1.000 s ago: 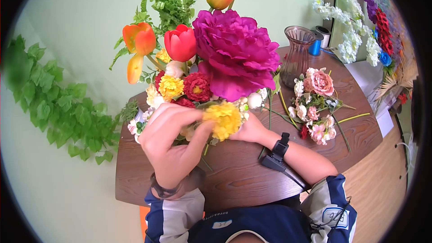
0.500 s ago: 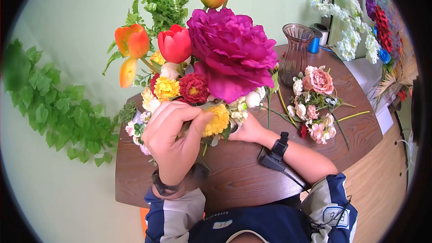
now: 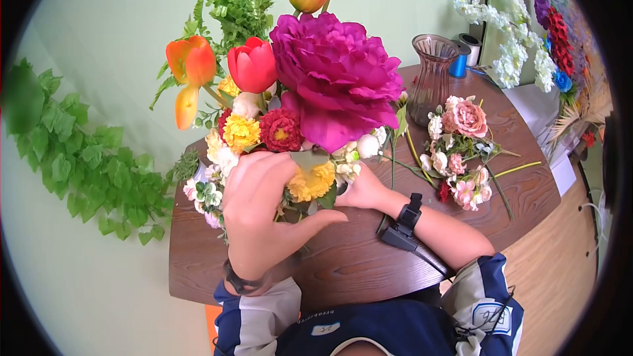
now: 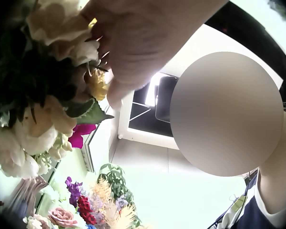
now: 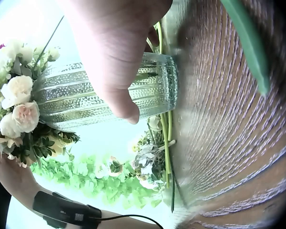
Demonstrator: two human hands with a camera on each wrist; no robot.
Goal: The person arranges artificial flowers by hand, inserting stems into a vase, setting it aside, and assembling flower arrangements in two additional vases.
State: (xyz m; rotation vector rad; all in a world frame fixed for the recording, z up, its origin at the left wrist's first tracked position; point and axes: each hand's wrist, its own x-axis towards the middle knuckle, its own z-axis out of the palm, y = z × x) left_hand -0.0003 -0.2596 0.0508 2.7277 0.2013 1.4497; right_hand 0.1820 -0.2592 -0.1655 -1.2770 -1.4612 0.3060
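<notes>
A flower arrangement stands in a ribbed clear glass vase (image 5: 62, 98), which shows in the right wrist view. My right hand (image 3: 364, 188) grips this vase low down, its thumb across the glass. In the head view my left hand (image 3: 260, 204) is at the near side of the blooms, beside a yellow flower (image 3: 311, 182). Its thumb stretches out below that flower, and its other fingertips are hidden among the blooms. Above them rise a large magenta peony (image 3: 336, 82), a red tulip (image 3: 252, 66) and a dark red flower (image 3: 281, 130).
To the right on the wooden table (image 3: 369, 250) stand a smoky glass vase (image 3: 432, 79) and a blue spool (image 3: 459, 62). Pink roses (image 3: 465, 118) and loose stems lie before them. Ivy (image 3: 86, 158) hangs at left; white blossoms (image 3: 521, 39) stand at back right.
My left thumb has come away from the yellow flower and spread outward. The yellow flower sits lower and further left among the blooms. My right hand has stayed nearly in place.
</notes>
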